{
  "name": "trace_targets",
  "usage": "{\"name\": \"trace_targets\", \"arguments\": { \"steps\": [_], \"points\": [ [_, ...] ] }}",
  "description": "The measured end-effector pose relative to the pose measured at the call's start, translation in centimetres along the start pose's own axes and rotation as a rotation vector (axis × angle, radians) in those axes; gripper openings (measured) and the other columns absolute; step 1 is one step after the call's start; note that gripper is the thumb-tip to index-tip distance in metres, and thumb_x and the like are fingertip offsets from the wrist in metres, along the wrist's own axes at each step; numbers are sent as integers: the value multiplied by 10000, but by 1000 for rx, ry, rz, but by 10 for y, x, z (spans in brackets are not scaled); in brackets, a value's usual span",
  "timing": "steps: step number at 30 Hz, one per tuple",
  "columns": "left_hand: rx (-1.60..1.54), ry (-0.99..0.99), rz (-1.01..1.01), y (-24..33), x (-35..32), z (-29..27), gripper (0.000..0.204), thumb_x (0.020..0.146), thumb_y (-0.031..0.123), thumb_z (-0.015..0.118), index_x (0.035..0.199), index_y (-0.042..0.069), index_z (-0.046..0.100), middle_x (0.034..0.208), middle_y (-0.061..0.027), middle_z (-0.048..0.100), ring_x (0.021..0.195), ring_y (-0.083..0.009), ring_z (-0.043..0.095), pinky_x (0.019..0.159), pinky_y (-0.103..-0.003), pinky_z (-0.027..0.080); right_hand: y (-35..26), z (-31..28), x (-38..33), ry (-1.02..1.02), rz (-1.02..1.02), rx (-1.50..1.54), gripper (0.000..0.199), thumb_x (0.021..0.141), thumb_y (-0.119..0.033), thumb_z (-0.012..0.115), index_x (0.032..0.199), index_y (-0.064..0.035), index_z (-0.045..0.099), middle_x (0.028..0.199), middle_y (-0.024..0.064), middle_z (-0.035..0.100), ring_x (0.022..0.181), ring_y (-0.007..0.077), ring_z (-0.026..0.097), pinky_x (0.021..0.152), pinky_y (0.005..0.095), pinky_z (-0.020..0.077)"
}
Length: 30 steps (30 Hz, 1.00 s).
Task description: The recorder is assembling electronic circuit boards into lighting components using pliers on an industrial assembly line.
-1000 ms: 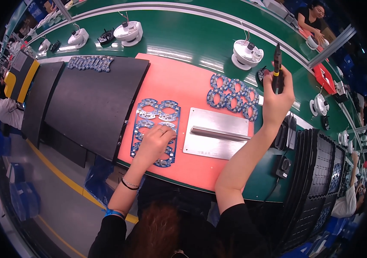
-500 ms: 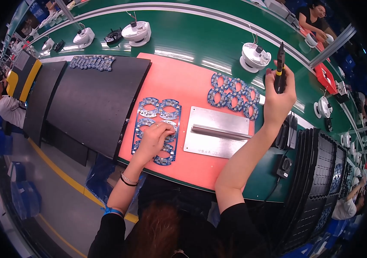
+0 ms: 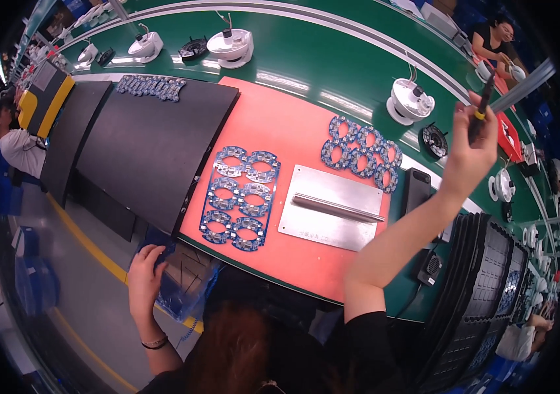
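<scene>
Right hand (image 3: 473,148): gripping pliers (image 3: 481,114)
Left hand (image 3: 143,272): half-curled, can't tell if holding
6-ring board (image 3: 229,172): likely between cuts; next calls for steadying

The top (image 3: 380,364) was black and short-sleeved — its right sleeve (image 3: 365,333) ended just above the elbow (image 3: 363,290) — while a dark band (image 3: 157,347) and a paler bracelet (image 3: 154,340) circled the left wrist (image 3: 148,327).
</scene>
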<state>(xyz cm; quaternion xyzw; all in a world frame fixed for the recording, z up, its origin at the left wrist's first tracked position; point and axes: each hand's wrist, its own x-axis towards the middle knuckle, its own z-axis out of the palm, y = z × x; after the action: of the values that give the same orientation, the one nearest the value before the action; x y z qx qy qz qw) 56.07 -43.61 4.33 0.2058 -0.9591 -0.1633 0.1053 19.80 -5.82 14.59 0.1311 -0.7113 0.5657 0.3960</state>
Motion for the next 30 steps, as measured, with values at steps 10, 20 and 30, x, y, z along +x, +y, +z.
{"name": "trace_targets", "arguments": {
  "steps": [10,20,30],
  "points": [
    [-186,-144,613,179,105,-53,149,823,94,762,902,14,665,889,-117,679,813,-328,637,722,-401,496,77,-70,73,-244,-203,-840,343,831,-199,738,1146,-76,679,973,84,700,880,265,678,759,394,526],
    [-20,-110,769,406,272,77,424,939,460,650,1139,88,687,1039,-140,725,1024,-353,681,866,-453,540,161,-129,133,-491,-498,-1423,360,777,-201,758,1116,-121,665,970,84,668,986,295,654,835,449,504],
    [-174,-253,511,487,367,245,417,941,456,645,1177,114,670,1155,-131,697,1119,-334,677,899,-464,557,261,-93,168,-788,-866,-1367,397,706,-133,769,1069,-126,609,1023,68,610,1045,271,605,900,401,464]
  ]
}}
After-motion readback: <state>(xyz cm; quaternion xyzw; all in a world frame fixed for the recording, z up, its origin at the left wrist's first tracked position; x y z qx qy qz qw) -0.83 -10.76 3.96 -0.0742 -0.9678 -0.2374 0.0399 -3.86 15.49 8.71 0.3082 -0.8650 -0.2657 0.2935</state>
